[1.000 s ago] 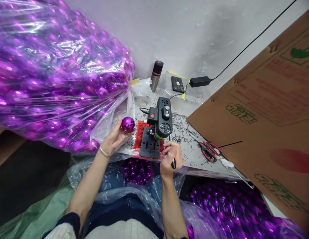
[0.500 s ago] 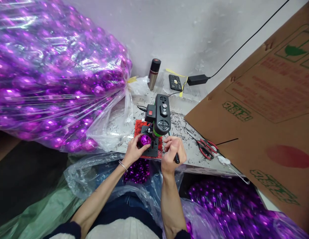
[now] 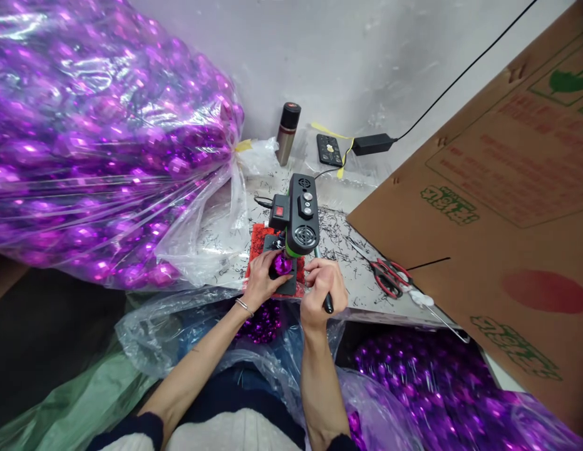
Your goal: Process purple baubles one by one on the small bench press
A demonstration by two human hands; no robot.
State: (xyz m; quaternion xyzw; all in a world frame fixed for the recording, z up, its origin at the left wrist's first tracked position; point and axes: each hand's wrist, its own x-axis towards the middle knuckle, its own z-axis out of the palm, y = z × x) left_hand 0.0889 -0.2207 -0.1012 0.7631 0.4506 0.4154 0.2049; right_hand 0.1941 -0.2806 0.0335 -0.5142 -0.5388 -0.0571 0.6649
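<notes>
A small black bench drill press point(image 3: 304, 210) with a red switch stands on a red mat point(image 3: 254, 252) on the worktable. My left hand point(image 3: 262, 279), with a bracelet at its wrist, holds a shiny purple ornament ball point(image 3: 282, 265) between thumb and fingers. The ball rests over the press's dark base, under the drill head; the head hides where the bit meets it. To the right of the press, my right hand point(image 3: 323, 291) is wrapped round the press's lever handle point(image 3: 328, 304), whose black end sticks out below the fist.
Big clear bags of purple balls fill the left point(image 3: 108, 156) and lower right. A large cardboard box point(image 3: 483, 219) leans in from the right. Red-handled scissors point(image 3: 389, 277), a flask point(image 3: 287, 134), a phone point(image 3: 329, 149) and a power adapter point(image 3: 373, 144) lie about; black shavings litter the table.
My left hand has moved the purple ball rightward, from beside the drill head to under it. My right hand stays on the lever handle. The whole view has shifted slightly.
</notes>
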